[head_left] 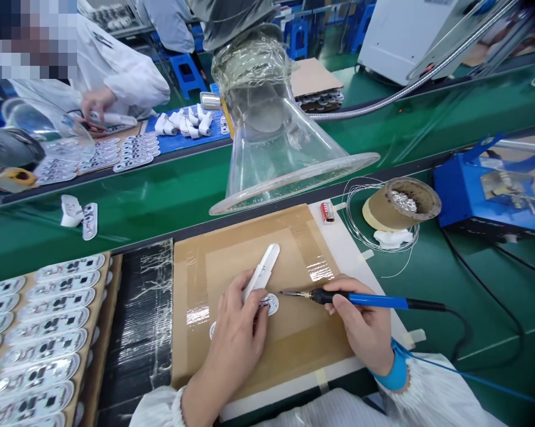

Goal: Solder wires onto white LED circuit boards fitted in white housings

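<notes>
My left hand (238,323) is closed around a long white plastic housing (266,268), which slants up and away over the brown cardboard mat (294,350). Its fingertips also rest at a white circuit board (273,304), whose rounded end shows beside them; the rest lies hidden under the hand. A soldering iron (374,300) with a blue and black handle is gripped in my right hand (360,323). The iron's tip points left, just to the right of the circuit board. Whether tip and board touch, I cannot tell. A blue band (392,370) circles my right wrist.
Rows of circuit boards (49,320) lie on cardboard at the left. A clear fume hood (280,142) hangs over the mat's far side. At the right stand a cup-shaped tip cleaner (383,207), coiled solder wire (354,222) and a blue machine (481,190). A co-worker (116,77) sits opposite.
</notes>
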Action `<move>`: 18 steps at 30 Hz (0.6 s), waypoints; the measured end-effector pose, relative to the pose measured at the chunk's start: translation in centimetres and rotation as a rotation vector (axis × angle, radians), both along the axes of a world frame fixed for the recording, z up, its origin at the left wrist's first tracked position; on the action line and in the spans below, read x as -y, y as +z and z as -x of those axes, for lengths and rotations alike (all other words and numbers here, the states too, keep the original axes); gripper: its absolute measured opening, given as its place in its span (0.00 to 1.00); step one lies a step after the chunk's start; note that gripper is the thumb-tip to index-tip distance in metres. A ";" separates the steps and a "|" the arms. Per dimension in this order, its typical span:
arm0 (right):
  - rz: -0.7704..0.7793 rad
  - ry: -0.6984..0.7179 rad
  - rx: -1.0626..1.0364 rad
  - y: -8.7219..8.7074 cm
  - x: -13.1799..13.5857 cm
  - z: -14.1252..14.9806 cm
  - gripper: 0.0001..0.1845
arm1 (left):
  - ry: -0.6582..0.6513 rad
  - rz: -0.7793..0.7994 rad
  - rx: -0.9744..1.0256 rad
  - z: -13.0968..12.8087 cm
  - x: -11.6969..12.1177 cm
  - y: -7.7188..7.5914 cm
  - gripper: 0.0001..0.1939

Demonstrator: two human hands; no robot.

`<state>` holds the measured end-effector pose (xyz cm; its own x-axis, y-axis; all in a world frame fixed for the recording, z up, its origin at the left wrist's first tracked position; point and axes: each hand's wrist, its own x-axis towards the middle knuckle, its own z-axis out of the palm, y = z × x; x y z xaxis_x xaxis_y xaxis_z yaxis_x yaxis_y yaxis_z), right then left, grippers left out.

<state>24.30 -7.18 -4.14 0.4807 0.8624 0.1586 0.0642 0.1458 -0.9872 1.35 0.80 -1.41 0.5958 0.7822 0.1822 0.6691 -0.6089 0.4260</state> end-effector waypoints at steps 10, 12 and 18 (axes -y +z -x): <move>-0.010 0.003 -0.102 -0.4 0.2 0.0 0.06 | 0.101 0.048 0.311 1.1 0.5 0.1 0.08; -0.025 0.004 -0.106 -0.4 0.2 0.0 0.06 | 0.101 0.051 0.344 0.8 0.3 0.3 0.09; -0.042 0.003 -0.168 -0.5 0.0 -0.1 0.06 | 0.114 0.148 0.310 0.8 0.2 0.1 0.09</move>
<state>24.38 -7.22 -4.60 0.5009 0.8582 0.1121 -0.1018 0.1871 -0.9770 0.59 0.56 -1.35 0.4374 0.8718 0.2204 0.5540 -0.4543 0.6976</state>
